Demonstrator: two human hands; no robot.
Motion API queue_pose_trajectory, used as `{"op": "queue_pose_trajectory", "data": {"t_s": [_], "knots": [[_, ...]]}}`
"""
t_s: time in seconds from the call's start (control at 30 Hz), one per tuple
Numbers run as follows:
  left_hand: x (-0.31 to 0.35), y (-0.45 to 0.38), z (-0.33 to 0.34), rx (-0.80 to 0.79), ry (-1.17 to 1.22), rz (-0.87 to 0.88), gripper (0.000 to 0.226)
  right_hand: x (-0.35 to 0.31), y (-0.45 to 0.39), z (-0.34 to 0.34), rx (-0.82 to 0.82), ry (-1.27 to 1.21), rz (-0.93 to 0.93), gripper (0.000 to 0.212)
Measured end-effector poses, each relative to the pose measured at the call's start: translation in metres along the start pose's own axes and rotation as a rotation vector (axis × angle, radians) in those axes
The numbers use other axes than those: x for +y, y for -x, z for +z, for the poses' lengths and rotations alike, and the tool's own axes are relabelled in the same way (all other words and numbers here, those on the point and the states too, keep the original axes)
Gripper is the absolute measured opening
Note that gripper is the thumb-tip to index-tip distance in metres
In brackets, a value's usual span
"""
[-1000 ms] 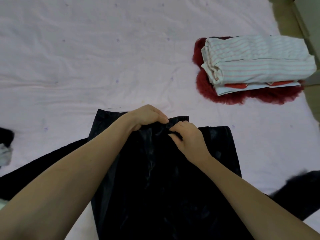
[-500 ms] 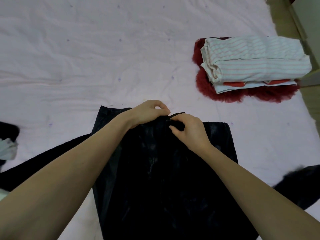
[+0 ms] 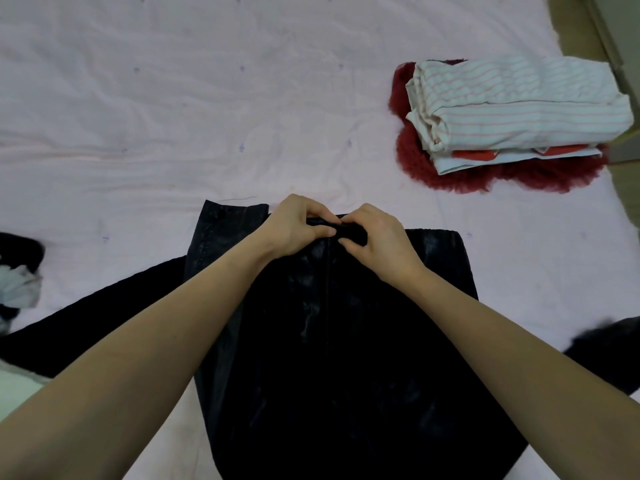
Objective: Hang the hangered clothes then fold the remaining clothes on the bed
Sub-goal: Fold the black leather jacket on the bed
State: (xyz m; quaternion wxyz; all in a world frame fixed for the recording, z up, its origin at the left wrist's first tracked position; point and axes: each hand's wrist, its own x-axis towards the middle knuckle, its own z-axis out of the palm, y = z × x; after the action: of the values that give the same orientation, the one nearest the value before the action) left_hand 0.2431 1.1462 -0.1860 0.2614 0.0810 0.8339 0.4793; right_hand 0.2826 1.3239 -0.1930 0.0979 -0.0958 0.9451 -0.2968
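Both hands pinching top edge of black garment on bed.

Left hand [image 3: 294,225] and right hand [image 3: 379,239] meet at the far hem of the black garment [image 3: 329,341], fingers curled, gripping a fold of cloth. Garment lies flat on the bed [image 3: 173,116], near edge. Looks soft, limp, slightly sheeny, likely slippery; best held at corners or hem. No containers; folded stack [image 3: 512,109] sits far right.

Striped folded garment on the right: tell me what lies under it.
Under the striped folded garment lies a folded white piece with red patches, and beneath both a fuzzy dark red item on the bed sheet. Anything else between these layers is covered.
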Motion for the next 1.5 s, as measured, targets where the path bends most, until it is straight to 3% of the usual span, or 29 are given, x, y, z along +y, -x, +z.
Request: {"op": "queue_pose_trajectory", "data": {"t_s": [0.13, 0.3, 0.5, 0.63, 0.7, 0.87, 1.03, 1.1, 1.2, 1.27, 1.4, 1.5], "knots": [[-0.002, -0.001, -0.006, -0.065, 0.017, -0.013, 0.014, -0.001, 0.001, 0.003, -0.004, 0.028, -0.018, 0.02], [0.001, -0.006, -0.007, -0.174, -0.193, 0.066, 0.017, 0.005, 0.0, -0.001, 0.035, 0.123, -0.108, 0.013], [-0.001, -0.011, -0.003, -0.187, -0.32, 0.188, 0.015, 0.015, -0.009, -0.006, 0.115, 0.15, -0.019, 0.014], [-0.003, -0.01, 0.001, -0.044, -0.18, 0.109, 0.008, 0.009, 0.01, 0.005, 0.384, 0.206, 0.028, 0.024], [-0.003, -0.008, 0.006, 0.006, -0.083, 0.078, 0.009, 0.0, 0.02, 0.014, 0.416, 0.203, 0.04, 0.024], [-0.003, -0.005, 0.008, -0.005, 0.161, -0.098, 0.025, -0.014, 0.016, 0.026, 0.339, -0.114, 0.219, 0.028], [-0.005, -0.005, 0.007, -0.048, 0.199, -0.129, 0.028, -0.025, 0.006, 0.026, 0.335, -0.329, 0.339, 0.019], [-0.007, -0.005, 0.011, -0.01, 0.076, -0.081, 0.029, -0.02, 0.002, 0.027, 0.281, -0.356, 0.338, 0.017], [-0.012, 0.008, 0.025, 0.26, -0.354, 0.057, 0.033, -0.006, 0.002, 0.028, 0.144, -0.289, 0.297, 0.02], [-0.019, 0.03, 0.035, 0.379, -0.48, 0.112, 0.034, -0.003, 0.018, 0.029, 0.088, -0.199, 0.246, 0.027], [-0.043, 0.096, 0.056, 0.264, -0.593, 0.216, 0.033, -0.021, 0.107, 0.04, 0.139, -0.022, 0.0, 0.015], [-0.056, 0.155, 0.087, 0.105, -0.66, 0.184, 0.038, -0.03, 0.176, 0.062, -0.095, -0.017, -0.071, 0.011]]}}
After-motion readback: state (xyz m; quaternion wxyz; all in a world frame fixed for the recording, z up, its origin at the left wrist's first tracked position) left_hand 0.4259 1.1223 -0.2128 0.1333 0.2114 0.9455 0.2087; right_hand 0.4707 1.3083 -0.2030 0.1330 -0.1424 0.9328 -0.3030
